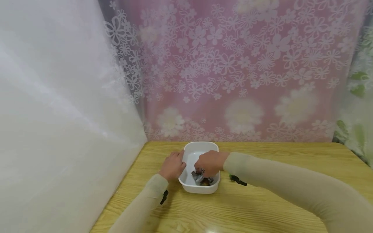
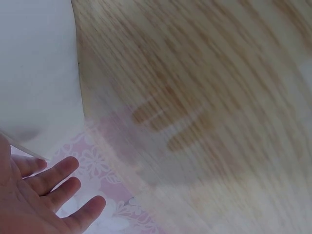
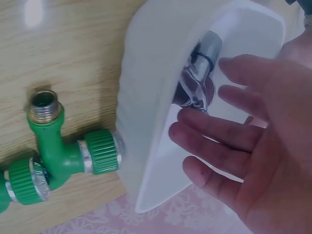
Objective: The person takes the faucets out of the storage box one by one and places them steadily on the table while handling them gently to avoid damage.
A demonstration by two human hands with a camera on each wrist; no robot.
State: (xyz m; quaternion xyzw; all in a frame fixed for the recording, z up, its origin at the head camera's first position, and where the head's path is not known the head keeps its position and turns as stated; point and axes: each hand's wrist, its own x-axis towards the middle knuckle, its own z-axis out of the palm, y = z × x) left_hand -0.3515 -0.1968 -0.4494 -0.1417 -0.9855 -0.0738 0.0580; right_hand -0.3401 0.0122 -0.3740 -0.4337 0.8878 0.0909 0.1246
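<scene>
A white plastic basin (image 1: 201, 190) stands on the table with several shiny metal fittings (image 1: 200, 179) heaped at its near end. My left hand (image 1: 172, 166) is at the basin's left rim; in the left wrist view its fingers (image 2: 53, 178) are spread and loosely straight beside the white wall. My right hand (image 1: 211, 162) reaches over the right rim into the basin. Seen from the right wrist, its fingers (image 3: 214, 148) are apart and slightly bent, fingertips right at a chrome fitting (image 3: 197, 73), not wrapped round it.
Just right of the basin lies a green pipe fitting (image 3: 58, 161) with a threaded metal end and ribbed collars. A wood-grain table (image 1: 262, 207) carries everything. White sheeting (image 1: 73, 129) hangs at the left, and a pink flowered curtain (image 1: 244, 81) closes off the back.
</scene>
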